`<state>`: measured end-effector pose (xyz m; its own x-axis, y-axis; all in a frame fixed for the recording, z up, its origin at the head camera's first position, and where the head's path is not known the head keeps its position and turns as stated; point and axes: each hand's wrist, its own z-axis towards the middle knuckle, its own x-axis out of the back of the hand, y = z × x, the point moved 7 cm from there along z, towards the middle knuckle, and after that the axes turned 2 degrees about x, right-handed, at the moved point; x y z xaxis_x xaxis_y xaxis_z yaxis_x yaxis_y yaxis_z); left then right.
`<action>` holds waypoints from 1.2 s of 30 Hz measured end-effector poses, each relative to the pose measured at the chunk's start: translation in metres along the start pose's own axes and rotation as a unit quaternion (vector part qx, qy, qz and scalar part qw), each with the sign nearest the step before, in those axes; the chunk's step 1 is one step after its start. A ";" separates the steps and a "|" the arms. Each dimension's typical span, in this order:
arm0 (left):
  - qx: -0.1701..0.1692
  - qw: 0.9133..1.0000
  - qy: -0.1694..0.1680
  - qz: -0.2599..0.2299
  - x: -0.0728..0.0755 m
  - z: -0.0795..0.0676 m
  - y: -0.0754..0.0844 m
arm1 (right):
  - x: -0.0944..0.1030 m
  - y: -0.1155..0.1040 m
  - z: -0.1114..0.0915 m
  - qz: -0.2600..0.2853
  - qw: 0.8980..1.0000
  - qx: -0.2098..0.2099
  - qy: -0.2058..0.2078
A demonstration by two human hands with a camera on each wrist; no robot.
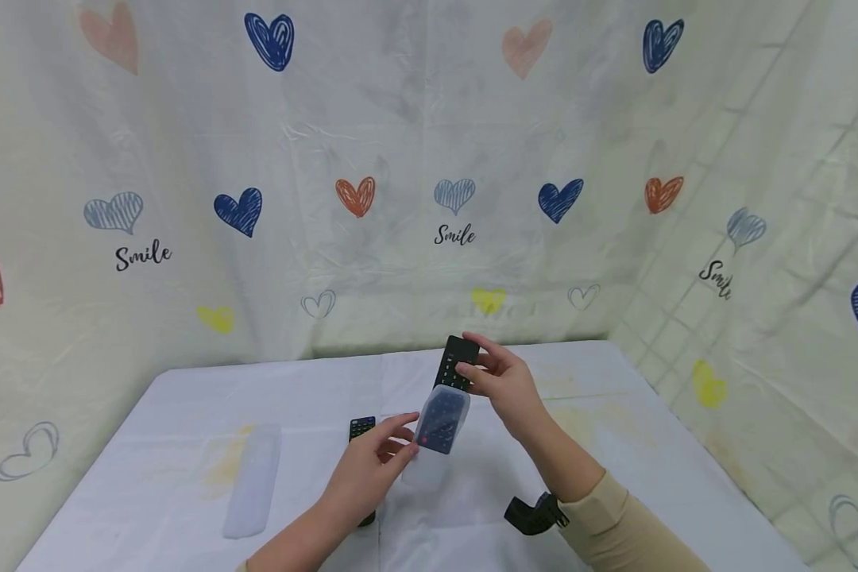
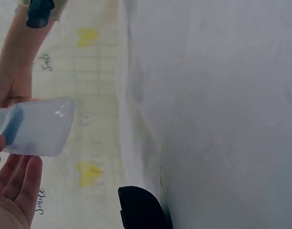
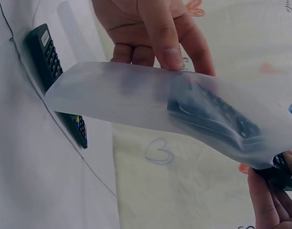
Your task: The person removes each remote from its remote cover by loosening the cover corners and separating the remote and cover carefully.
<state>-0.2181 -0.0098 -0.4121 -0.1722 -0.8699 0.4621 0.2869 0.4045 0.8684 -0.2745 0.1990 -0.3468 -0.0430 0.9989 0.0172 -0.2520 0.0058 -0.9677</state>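
My right hand (image 1: 504, 389) pinches the upper end of a black remote control (image 1: 457, 349), tilted above the table. The remote's lower part sits inside a translucent protective sleeve (image 1: 443, 417). My left hand (image 1: 372, 465) pinches the sleeve's left edge, thumb on one face and fingers behind it, as the right wrist view shows. In that view the sleeve (image 3: 112, 93) has a long unfilled stretch beyond the remote's end. A second black remote (image 1: 361, 427) lies on the table, partly hidden under the left hand.
Another translucent sleeve (image 1: 253, 488) lies flat on the left of the white-covered table (image 1: 157, 445). A black camera mount (image 1: 535, 515) sits at my right wrist. A curtain printed with hearts (image 1: 400, 95) hangs behind the table and along its right side.
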 end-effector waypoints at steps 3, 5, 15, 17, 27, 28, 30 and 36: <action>-0.013 1.000 -0.003 -0.001 0.000 0.003 0.004 | -0.001 -0.001 0.001 -0.008 1.000 0.002 -0.007; -0.024 1.000 -0.010 0.001 -0.001 0.005 0.005 | -0.001 -0.001 0.001 -0.012 1.000 0.002 -0.010; -0.018 0.999 -0.045 -0.010 0.000 0.004 0.002 | 0.002 0.000 0.001 -0.003 1.000 -0.007 -0.007; -0.013 0.999 -0.051 -0.015 0.000 0.003 0.000 | 0.003 0.000 0.001 0.007 1.000 -0.006 -0.006; 0.008 0.999 -0.034 -0.039 0.001 -0.004 -0.008 | 0.000 -0.007 -0.002 0.033 0.999 0.003 0.013; 0.011 0.999 -0.028 -0.037 0.000 -0.004 -0.009 | -0.001 -0.007 -0.002 0.032 0.999 0.003 0.012; 0.015 1.000 -0.013 -0.025 0.000 -0.003 -0.008 | -0.003 -0.008 -0.002 0.026 1.000 0.003 0.014; 0.010 1.000 0.022 -0.017 0.000 0.001 -0.003 | -0.003 -0.007 0.000 0.013 1.000 -0.003 0.017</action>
<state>-0.2203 -0.0106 -0.4147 -0.1397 -0.8943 0.4251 0.2632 0.3803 0.8866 -0.2726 0.1958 -0.3398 -0.0175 0.9997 -0.0168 -0.2448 -0.0206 -0.9694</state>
